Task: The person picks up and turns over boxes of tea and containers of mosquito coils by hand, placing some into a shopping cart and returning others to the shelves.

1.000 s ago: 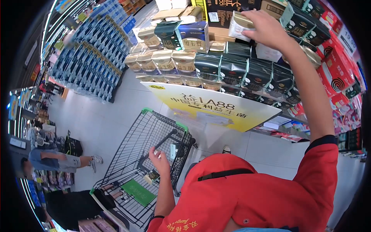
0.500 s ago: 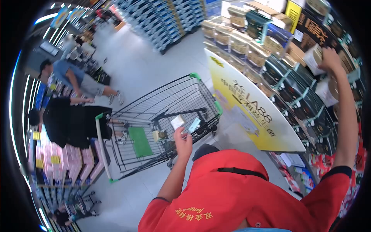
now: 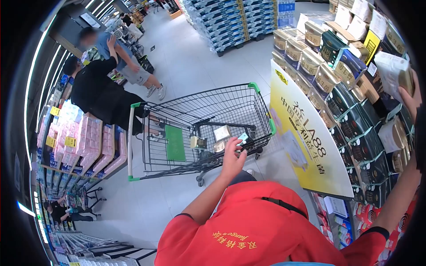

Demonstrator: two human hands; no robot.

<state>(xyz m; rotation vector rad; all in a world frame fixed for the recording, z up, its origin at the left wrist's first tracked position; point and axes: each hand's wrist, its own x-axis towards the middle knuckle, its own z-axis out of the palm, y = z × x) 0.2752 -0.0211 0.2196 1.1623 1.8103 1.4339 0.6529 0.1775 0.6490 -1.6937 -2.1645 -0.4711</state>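
Observation:
My right hand (image 3: 412, 94) grips a white and gold product pack (image 3: 391, 73) at the upper right, over a display of similar packs. Just below it, another white-and-gold pack (image 3: 391, 135) leans against dark green packs (image 3: 344, 99). My left hand (image 3: 234, 158) hangs by the near side of the wire shopping cart (image 3: 213, 95), its fingers apart and nothing seen in them. Inside the cart lie a white pack (image 3: 222, 132), a small light-green pack (image 3: 242, 138) and a beige-and-dark pack (image 3: 198, 142).
A yellow and white sign board (image 3: 306, 133) stands between cart and display. Two people, one in a black shirt (image 3: 100, 91), stand beyond the cart handle. Stacked blue-white goods (image 3: 230, 22) are ahead; pink packs (image 3: 84, 139) fill shelves at left.
My right hand has lifted the white and gold pack up from the display. The view has shifted, so cart and people appear further right. A bystander's arm has risen.

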